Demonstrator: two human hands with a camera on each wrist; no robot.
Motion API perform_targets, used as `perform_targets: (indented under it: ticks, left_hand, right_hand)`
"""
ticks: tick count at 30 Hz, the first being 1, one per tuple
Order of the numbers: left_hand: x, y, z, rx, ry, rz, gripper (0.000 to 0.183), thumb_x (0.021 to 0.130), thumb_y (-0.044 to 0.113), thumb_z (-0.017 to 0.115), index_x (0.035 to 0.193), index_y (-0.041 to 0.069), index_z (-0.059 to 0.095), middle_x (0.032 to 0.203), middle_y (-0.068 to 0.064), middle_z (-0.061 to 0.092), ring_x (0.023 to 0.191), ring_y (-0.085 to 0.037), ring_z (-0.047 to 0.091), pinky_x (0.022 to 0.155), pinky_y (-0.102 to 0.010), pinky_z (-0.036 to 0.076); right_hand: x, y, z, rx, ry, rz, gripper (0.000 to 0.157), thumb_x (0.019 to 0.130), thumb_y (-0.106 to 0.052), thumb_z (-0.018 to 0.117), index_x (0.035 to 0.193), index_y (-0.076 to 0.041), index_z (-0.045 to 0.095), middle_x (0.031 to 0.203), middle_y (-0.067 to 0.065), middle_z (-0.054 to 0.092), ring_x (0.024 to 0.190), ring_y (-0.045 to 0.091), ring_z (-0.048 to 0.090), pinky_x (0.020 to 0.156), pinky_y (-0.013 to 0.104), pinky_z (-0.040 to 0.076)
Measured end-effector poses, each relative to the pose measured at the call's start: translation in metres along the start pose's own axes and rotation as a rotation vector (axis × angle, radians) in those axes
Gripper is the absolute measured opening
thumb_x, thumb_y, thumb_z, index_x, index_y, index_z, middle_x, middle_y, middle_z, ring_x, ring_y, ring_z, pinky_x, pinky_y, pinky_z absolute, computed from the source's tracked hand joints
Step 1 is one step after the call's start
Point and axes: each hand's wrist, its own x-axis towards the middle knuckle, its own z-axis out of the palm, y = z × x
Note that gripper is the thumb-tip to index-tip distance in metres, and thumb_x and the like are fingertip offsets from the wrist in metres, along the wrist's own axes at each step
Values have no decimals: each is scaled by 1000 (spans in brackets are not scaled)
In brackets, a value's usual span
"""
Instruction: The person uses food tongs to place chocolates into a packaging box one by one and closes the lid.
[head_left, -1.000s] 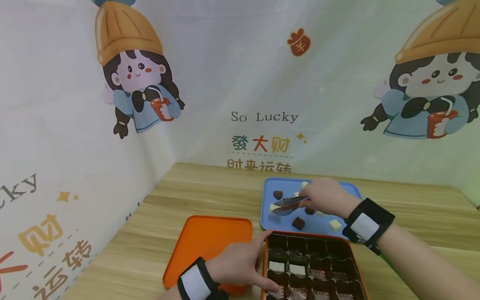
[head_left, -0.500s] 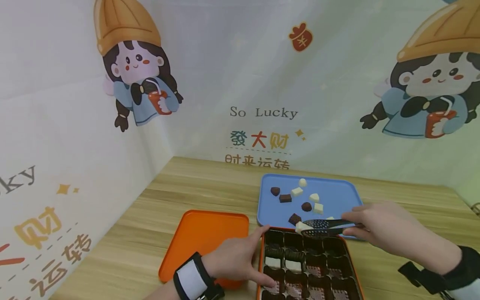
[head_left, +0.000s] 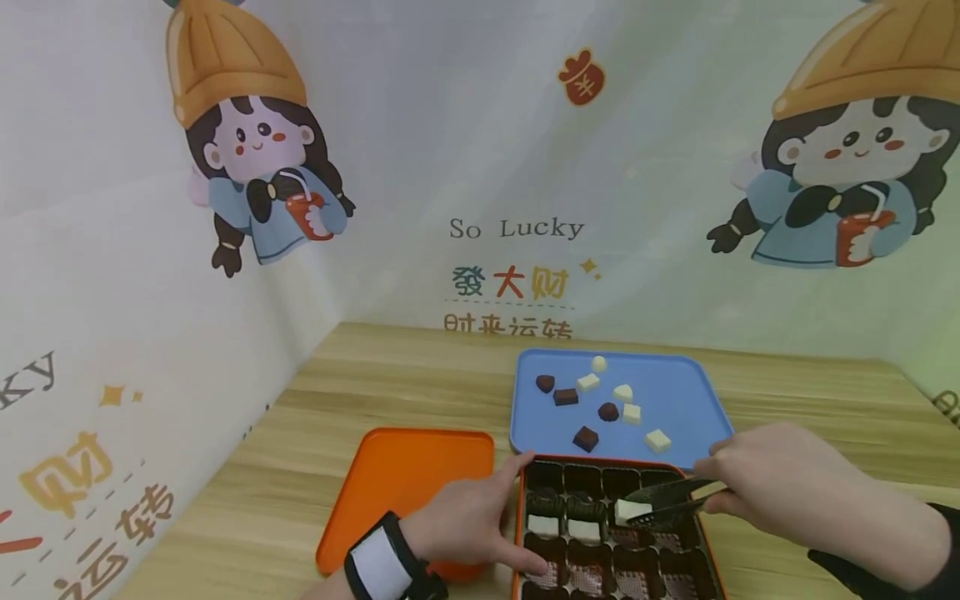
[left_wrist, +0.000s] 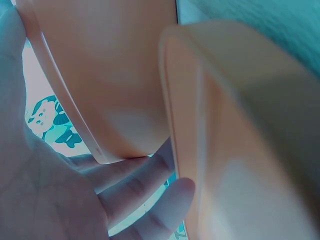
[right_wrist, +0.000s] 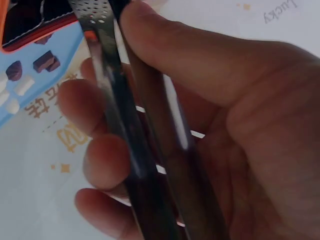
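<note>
1. The right hand (head_left: 783, 479) is wrapped around the tongs (right_wrist: 117, 92), and the tongs pinch a white block (head_left: 632, 511) over the box (head_left: 582, 477).
2. That block is at the 3rd pocket (head_left: 637, 539) from the box's left, in the 2nd row from its far side, beside 2 other white pieces (head_left: 583, 530).
3. The left hand (head_left: 468, 521) has its thumb and pointer finger spread apart, touching the box's left edge. I think that helps stop the box sliding.
4. To do this well, I'd go slowly: line the block up flat, dip the tongs low, then let them part just a bit, so it doesn't tip or bump a wall.
5. I can't tell if the block touches the pocket's floor; the tongs cover some of it.
6. The box's near end is cut off from the head, and the tongs' ends from the right wrist.
</note>
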Motion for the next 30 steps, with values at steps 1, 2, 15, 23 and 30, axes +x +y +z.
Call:
perform_targets:
  ticks: [1, 2, 15, 23, 30]
  left_hand:
    - [0, 0, 0, -3, -2, -2, 103, 70, 63, 63, 147, 23, 7, 49, 5, 38, 37, -14, 28, 38, -28, 18]
    - [0, -1, 1, -6, -3, -5, 103, 70, 63, 63, 147, 23, 7, 49, 5, 37, 37, -14, 27, 38, -28, 18]
    - [1, -3, 2, 7, 2, -7, 104, 69, 65, 63, 147, 25, 7, 50, 5, 39, 37, -16, 29, 39, -28, 19]
    - [2, -2, 3, 13, 0, -11, 104, 69, 65, 63, 147, 24, 7, 49, 5, 38, 36, -15, 29, 37, -28, 18]
    - [2, -2, 4, 18, 12, 1, 105, 69, 65, 63, 147, 24, 7, 48, 5, 36, 36, -14, 26, 38, -28, 18]
  right_hand:
    - [2, -3, 0, -20, -13, 2, 17, 69, -39, 72, 73, -29, 59, 64, -19, 41, 52, -1, 39, 45, 26, 36]
    - [5, -6, -1, -49, -18, -1, 19, 68, -40, 72, 69, -28, 57, 62, -18, 39, 51, 1, 37, 45, 26, 36]
    - [40, -53, -4, -425, 88, -157, 54, 68, 2, 64, 59, -21, 16, 61, -6, 4, 60, 12, 5, 53, 28, 11]
    - [50, -61, 6, -494, 14, -159, 55, 71, -1, 64, 58, -21, 14, 61, -5, 3, 59, 12, 5, 53, 28, 10]
    - [51, -56, 11, -384, -37, -178, 52, 76, -8, 64, 62, -22, 16, 60, -4, 8, 60, 13, 7, 57, 31, 14]
